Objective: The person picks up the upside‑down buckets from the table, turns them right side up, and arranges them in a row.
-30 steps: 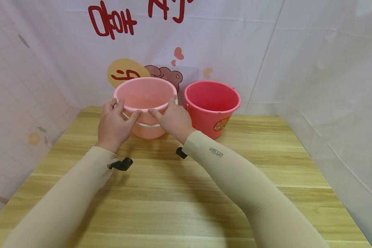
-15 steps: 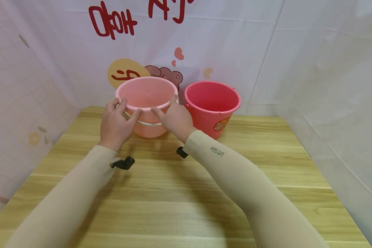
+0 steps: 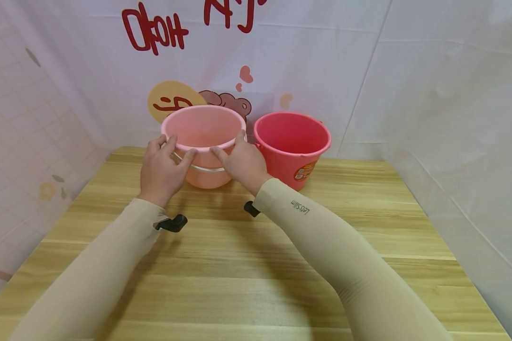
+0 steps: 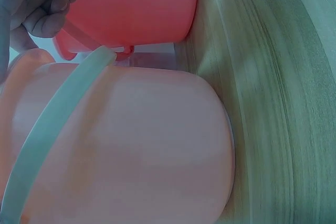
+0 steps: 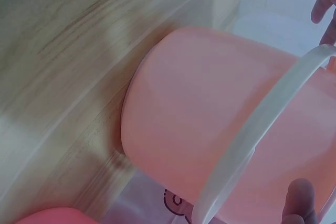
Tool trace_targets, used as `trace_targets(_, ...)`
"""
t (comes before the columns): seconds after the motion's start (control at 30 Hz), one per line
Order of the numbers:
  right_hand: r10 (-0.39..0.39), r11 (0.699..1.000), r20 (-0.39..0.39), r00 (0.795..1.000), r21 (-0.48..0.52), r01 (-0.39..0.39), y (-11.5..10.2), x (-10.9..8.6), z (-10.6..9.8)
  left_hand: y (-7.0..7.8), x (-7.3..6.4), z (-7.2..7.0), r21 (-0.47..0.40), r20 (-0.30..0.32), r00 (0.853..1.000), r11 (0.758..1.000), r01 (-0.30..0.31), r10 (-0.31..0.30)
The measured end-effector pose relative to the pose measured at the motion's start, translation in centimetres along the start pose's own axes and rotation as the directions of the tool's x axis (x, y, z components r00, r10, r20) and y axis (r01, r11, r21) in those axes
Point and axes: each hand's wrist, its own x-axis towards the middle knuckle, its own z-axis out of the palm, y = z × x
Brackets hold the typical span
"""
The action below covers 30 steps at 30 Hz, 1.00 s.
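A light pink bucket (image 3: 209, 178) stands upright near the back of the table, its white handle (image 4: 50, 121) hanging down across the front. My left hand (image 3: 161, 171) grips the rim at the left front, with the thumb along the front edge. On the right front of the same rim, my right hand (image 3: 246, 163) holds on, thumb pointing toward the left one. Some fingertips are hidden behind the rim. Close on the right is a deeper pink bucket (image 3: 277, 166) with an orange label, touched by neither hand.
The wooden table (image 3: 222, 265) stretches toward me in front of both buckets. Behind them hangs a white backdrop (image 3: 324, 57) with red lettering and a cartoon bear. White sheets close off the left and right sides.
The light pink bucket has shifted a little to the right and slightly back, nearer the deeper pink bucket. Both hands have moved along with it, still gripping the rim.
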Motion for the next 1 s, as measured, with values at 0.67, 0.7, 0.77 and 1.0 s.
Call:
trace_targets(0.67,0.012,0.998,0.027,1.000,0.058,-0.014,0.30,0.07,-0.20,0.12,0.19,0.40,-0.003,-0.005,1.000,1.000,-0.002,0.002)
trace_targets(0.7,0.013,0.998,0.028,1.000,0.068,-0.015,0.34,0.07,-0.18,0.14,0.20,0.42,-0.003,-0.005,1.000,1.000,-0.003,0.003)
trace_targets(0.77,0.012,0.996,0.023,1.000,0.085,-0.014,0.41,0.02,-0.15,0.19,0.24,0.46,-0.002,-0.002,1.000,1.000,-0.002,0.002)
trace_targets(1.0,-0.043,0.996,-0.035,0.998,0.073,0.046,0.67,-0.79,-0.05,0.08,0.41,0.10,-0.008,0.016,1.000,1.000,-0.016,0.016)
